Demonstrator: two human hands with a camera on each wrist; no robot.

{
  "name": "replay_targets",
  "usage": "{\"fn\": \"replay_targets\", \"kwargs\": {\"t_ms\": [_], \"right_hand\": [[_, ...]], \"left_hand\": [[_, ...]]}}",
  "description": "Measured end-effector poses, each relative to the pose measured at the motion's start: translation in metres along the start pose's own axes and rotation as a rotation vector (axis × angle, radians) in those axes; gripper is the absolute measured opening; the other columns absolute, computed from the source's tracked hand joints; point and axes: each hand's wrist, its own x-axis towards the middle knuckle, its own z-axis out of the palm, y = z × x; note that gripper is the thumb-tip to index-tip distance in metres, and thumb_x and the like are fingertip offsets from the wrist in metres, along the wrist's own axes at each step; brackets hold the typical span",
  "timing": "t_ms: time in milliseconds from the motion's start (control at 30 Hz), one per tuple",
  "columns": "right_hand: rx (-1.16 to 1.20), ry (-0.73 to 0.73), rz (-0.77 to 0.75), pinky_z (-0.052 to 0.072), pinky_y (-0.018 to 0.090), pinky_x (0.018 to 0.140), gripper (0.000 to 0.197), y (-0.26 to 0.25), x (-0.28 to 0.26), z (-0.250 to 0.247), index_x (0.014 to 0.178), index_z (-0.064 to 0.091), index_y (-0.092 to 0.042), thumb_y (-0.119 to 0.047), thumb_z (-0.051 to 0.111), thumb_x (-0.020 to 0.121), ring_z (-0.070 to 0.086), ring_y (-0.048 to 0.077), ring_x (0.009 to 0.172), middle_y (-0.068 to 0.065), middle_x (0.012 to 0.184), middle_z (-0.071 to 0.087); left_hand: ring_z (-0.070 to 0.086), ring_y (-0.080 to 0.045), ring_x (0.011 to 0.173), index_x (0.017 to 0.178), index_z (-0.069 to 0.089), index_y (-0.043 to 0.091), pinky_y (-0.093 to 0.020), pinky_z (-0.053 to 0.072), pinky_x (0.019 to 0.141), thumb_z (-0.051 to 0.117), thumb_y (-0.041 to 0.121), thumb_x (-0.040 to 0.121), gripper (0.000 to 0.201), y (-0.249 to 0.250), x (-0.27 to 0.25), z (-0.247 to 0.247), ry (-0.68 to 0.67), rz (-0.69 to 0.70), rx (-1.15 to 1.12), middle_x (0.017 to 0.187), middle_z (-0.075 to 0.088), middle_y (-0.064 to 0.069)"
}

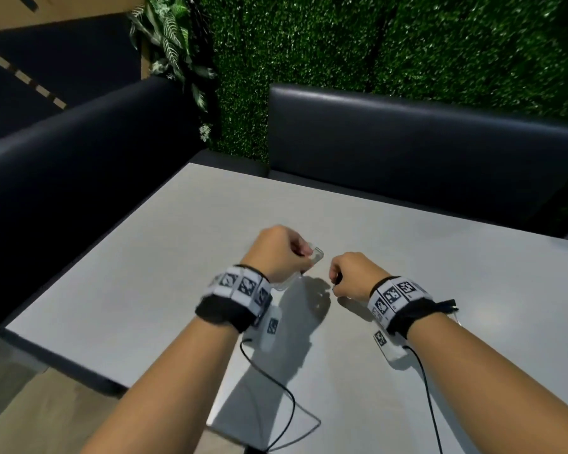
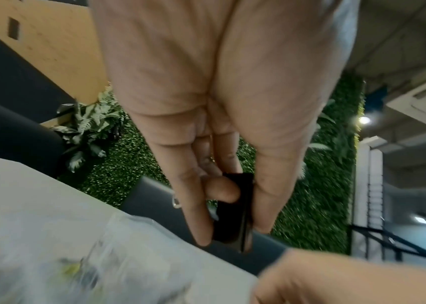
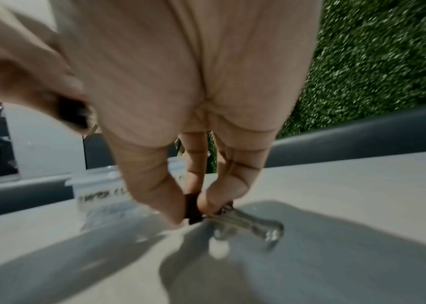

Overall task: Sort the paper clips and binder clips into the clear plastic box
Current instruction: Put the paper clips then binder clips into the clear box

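**Two hands with binder clips over the worktop**

Cables [image 1: 276,393]: two thin black leads run from the wrist bands across the near edge of the worktop [image 1: 440,257].

Wrist bands [image 1: 243,290]: black straps with white marker tiles, one on each forearm.

Right hand [image 1: 351,273]: fingers curled, thumb and forefinger pinching a small black binder clip [image 3: 192,209] just above the worktop. Its silver wire handles stick out toward the right of the right wrist view; the picture is blurred there.

Left hand [image 1: 279,253]: fingers curled round a second black clip [image 2: 235,207], held between thumb and fingers, as the left wrist view shows. In the head view a clear plastic piece also shows at the same fingers; how it is gripped cannot be told.

Box [image 1: 312,257]: clear plastic, at and under the left hand, between the two hands. Only a rounded corner and an edge show in the head view. The left wrist view shows blurred yellow and dark specks through clear plastic; what they are cannot be told.

Benches [image 1: 407,132]: dark padded seat backs beyond the worktop, on the far and left sides.

Hedge wall [image 1: 374,44]: green artificial foliage behind the benches, with fern leaves [image 1: 168,37] at its left.
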Motion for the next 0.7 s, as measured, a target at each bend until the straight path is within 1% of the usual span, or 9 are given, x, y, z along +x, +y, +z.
{"fn": "replay_targets", "kwargs": {"t_ms": [67,167,267,300,367,467,533,600,700], "right_hand": [[0.111,0.063,0.009,0.055,0.031,0.068,0.017,0.004,0.001,-0.011,0.083,0.064,-0.020,-0.015,0.076,0.072,0.066,0.017,0.078,0.000,0.088,0.068],[0.425,0.253,-0.024,0.057,0.033,0.065,0.017,-0.002,0.009,-0.030,0.084,0.067,-0.024,-0.020,0.078,0.072,0.070,0.020,0.074,-0.003,0.085,0.071],[0.667,0.397,-0.068,0.061,0.036,0.075,0.016,-0.016,0.025,-0.040,0.084,0.069,-0.020,-0.015,0.081,0.074,0.073,0.019,0.077,-0.001,0.085,0.075],[0.709,0.414,-0.060,0.061,0.038,0.078,0.017,-0.020,0.031,-0.040,0.084,0.069,-0.019,-0.015,0.082,0.074,0.074,0.020,0.077,0.001,0.084,0.075],[0.734,0.423,-0.037,0.062,0.042,0.079,0.018,-0.027,0.043,-0.033,0.081,0.069,-0.020,-0.020,0.085,0.073,0.074,0.022,0.077,0.002,0.082,0.075],[0.682,0.367,-0.016,0.061,0.038,0.077,0.021,-0.032,0.050,-0.023,0.082,0.068,-0.024,-0.031,0.086,0.073,0.073,0.020,0.080,-0.002,0.086,0.074],[0.656,0.352,-0.017,0.062,0.039,0.074,0.019,-0.032,0.045,-0.021,0.085,0.068,-0.026,-0.036,0.082,0.077,0.073,0.019,0.075,-0.006,0.094,0.072],[0.634,0.385,-0.022,0.063,0.040,0.070,0.010,-0.026,0.032,-0.027,0.086,0.069,-0.026,-0.034,0.075,0.084,0.073,0.018,0.071,-0.008,0.093,0.071],[0.564,0.411,-0.010,0.058,0.033,0.072,0.005,0.003,0.000,-0.042,0.085,0.071,-0.025,-0.029,0.071,0.087,0.069,0.014,0.078,-0.008,0.081,0.072]], "left_hand": [[0.067,0.000,0.068,0.083,0.076,0.021,-0.006,0.043,0.055,0.079,0.023,0.078,0.006,0.001,0.030,-0.017,0.094,0.000,-0.039,0.073,0.073,0.010],[0.067,-0.001,0.070,0.081,0.074,0.022,-0.011,0.044,0.061,0.080,0.027,0.080,0.008,-0.009,0.067,-0.023,0.199,-0.026,-0.056,0.072,0.073,0.009],[0.062,0.000,0.064,0.078,0.072,0.021,-0.011,0.041,0.058,0.080,0.026,0.081,0.010,-0.023,0.083,-0.013,0.184,-0.043,-0.004,0.068,0.069,0.011],[0.063,0.000,0.064,0.078,0.072,0.020,-0.013,0.045,0.059,0.080,0.025,0.081,0.010,-0.027,0.084,-0.009,0.165,-0.048,0.013,0.069,0.069,0.010],[0.068,-0.007,0.068,0.083,0.074,0.019,-0.025,0.055,0.069,0.076,0.026,0.085,0.007,-0.036,0.083,-0.004,0.140,-0.066,0.031,0.074,0.073,0.007],[0.070,-0.018,0.081,0.098,0.074,0.025,-0.034,0.058,0.081,0.060,0.029,0.093,0.015,-0.043,0.082,-0.008,0.199,-0.083,0.127,0.088,0.076,0.002],[0.070,-0.022,0.088,0.103,0.073,0.029,-0.035,0.057,0.085,0.055,0.029,0.094,0.020,-0.038,0.078,-0.015,0.254,-0.082,0.164,0.093,0.076,0.000],[0.069,-0.019,0.087,0.104,0.073,0.029,-0.032,0.055,0.084,0.055,0.030,0.093,0.020,-0.023,0.069,-0.015,0.274,-0.042,0.137,0.091,0.076,0.001],[0.069,-0.011,0.077,0.101,0.073,0.030,-0.029,0.056,0.078,0.059,0.034,0.092,0.017,0.013,0.044,0.006,0.119,0.076,0.078,0.085,0.074,0.010]]}}
